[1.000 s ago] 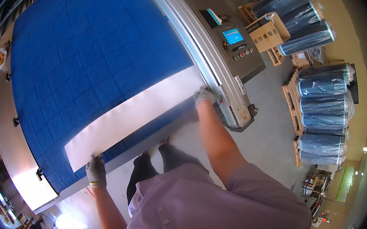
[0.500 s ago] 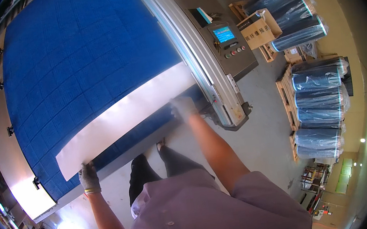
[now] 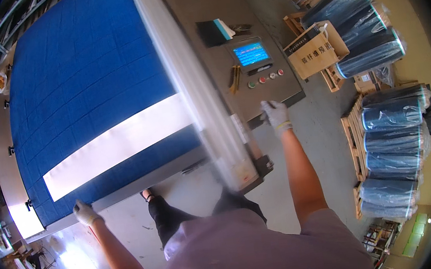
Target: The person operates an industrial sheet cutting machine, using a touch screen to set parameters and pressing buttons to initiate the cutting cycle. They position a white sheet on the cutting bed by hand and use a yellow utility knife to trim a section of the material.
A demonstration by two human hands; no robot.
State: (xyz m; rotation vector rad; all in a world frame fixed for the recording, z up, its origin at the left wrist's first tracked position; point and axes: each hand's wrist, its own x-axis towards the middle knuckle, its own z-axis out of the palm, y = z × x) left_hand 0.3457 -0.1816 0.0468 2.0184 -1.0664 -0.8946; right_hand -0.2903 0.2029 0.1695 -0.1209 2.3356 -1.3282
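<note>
A long white sheet (image 3: 116,147) lies flat on the blue bed (image 3: 86,75) of a large cutting machine, parallel to its near edge. The sheet's right end reaches the silvery gantry (image 3: 194,84), which is smeared by motion. My left hand (image 3: 85,212), in a pale work glove, is off the sheet at the bed's near edge, open and holding nothing. On the right, my gloved right hand (image 3: 276,116) hovers by the near edge of the dark control console (image 3: 279,91), below its buttons. Its fingers are apart with nothing in them.
The console carries a lit screen (image 3: 251,54), coloured push buttons (image 3: 265,78) and a dark booklet (image 3: 212,32). An open cardboard box (image 3: 316,51) stands beyond it. Plastic-wrapped rolls (image 3: 391,114) sit on wooden pallets at right. Black clamps (image 3: 28,204) line the bed's left side.
My left hand has let go of the sheet's near left corner, which now lies flat. My right hand has moved from the sheet's near edge across to the console. The view has shifted too.
</note>
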